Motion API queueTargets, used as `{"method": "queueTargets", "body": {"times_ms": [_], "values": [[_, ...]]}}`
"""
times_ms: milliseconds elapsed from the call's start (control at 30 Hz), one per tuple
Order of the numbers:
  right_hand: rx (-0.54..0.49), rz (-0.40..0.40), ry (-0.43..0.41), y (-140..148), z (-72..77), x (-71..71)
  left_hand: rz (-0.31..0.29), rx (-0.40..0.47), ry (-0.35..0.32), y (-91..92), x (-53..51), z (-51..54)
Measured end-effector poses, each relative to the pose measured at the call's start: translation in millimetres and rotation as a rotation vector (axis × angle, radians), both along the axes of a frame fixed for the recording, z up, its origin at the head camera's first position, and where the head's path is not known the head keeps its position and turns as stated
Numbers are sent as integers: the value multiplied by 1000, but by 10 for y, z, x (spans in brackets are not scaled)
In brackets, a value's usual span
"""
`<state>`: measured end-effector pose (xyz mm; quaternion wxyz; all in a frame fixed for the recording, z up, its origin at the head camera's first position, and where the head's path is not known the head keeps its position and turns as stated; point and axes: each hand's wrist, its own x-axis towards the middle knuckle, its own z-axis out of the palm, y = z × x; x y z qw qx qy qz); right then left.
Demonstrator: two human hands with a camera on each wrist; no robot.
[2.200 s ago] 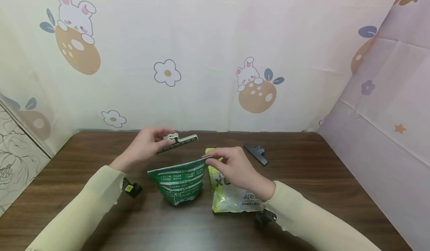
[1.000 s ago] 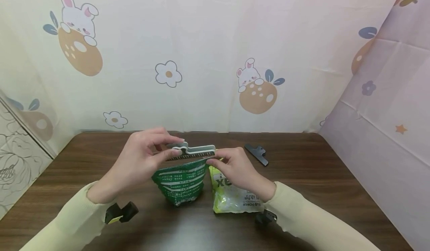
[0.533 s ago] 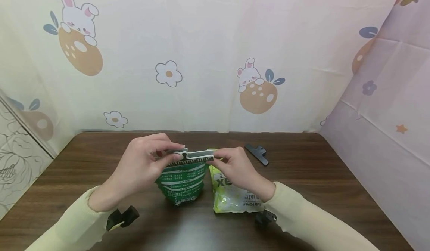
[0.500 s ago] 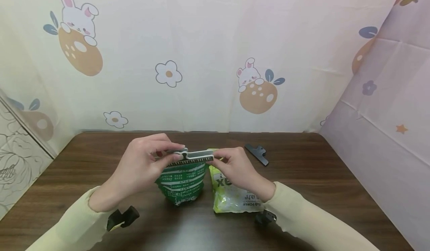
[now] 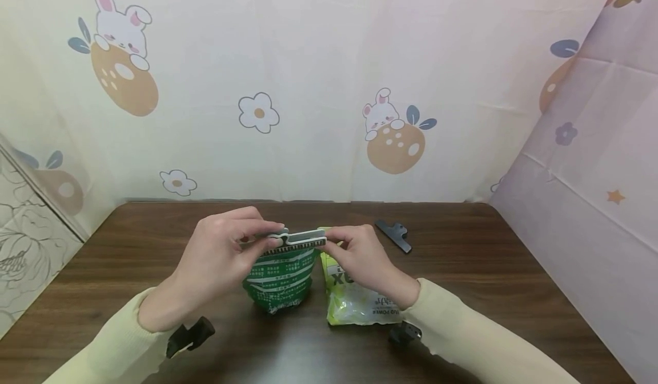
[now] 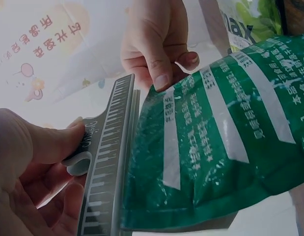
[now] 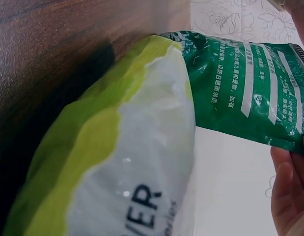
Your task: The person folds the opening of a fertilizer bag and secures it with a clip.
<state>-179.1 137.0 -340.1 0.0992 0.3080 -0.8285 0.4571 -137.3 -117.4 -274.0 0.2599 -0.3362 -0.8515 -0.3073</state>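
Observation:
In the head view my left hand (image 5: 221, 255) pinches the handles of a long clip (image 5: 303, 239) with a piano-key pattern. The clip lies along the top edge of a green bag (image 5: 280, 284) with white stripes. My right hand (image 5: 367, 258) pinches the bag's top right corner, at the clip's right end. The left wrist view has the clip (image 6: 110, 157) against the edge of the green bag (image 6: 206, 142), with my right hand (image 6: 156, 44) at the corner. In the right wrist view the bag (image 7: 240, 88) stretches between the clip and its crumpled bottom.
A yellow-green and white bag (image 5: 360, 304) lies under and beside my right hand, right of the green bag. A dark clip (image 5: 393, 236) lies behind it on the brown wooden table (image 5: 462, 247). A patterned curtain (image 5: 319, 87) hangs behind the table.
My left hand has brought the patterned clip right and down, from above and left of the green bag onto its top edge. My right hand has stayed at the corner.

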Motion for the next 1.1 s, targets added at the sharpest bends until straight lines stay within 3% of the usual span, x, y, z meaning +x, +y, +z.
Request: {"method": "queueTargets", "body": {"times_ms": [367,600,1100], "values": [[10,-24,-4,-13,-9,0,24,-20,67,45,-28,-95],[5,-36,-82,-12,19,11,29,-45,40,55,-46,-112],[26,-21,-121,19,4,-15,52,-84,-10,72,-79,-180]]}}
